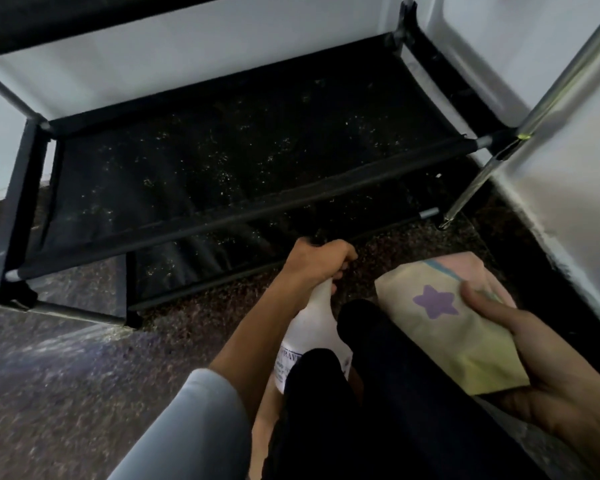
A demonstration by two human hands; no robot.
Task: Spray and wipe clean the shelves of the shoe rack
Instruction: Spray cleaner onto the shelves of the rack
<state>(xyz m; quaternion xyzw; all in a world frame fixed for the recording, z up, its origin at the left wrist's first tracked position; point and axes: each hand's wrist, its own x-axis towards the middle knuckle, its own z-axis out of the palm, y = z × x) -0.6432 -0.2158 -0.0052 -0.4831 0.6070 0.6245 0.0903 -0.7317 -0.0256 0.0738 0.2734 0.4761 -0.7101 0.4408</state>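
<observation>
Speckled floor (66, 375); left fingers (340, 261) grip spray bottle (312, 327).

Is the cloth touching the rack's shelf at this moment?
No: the right hand holds the folded cloth above the floor, short of the shelf, while the left hand grips the spray bottle.

The left hand (317, 259) covers the spray head of the spray bottle (314, 327), so the trigger and nozzle are hidden. A dark knee (321, 379) hides the lower part of the bottle, and the label (286, 367) is too blurred and cut short to read. The shoe rack (222, 161) is cut off by the upper edge of the frame. Its lower shelf (201, 258) lies partly behind the front bar. The right hand (541, 368) runs out at the right edge, its fingers hidden under the folded cloth (451, 320).
</observation>
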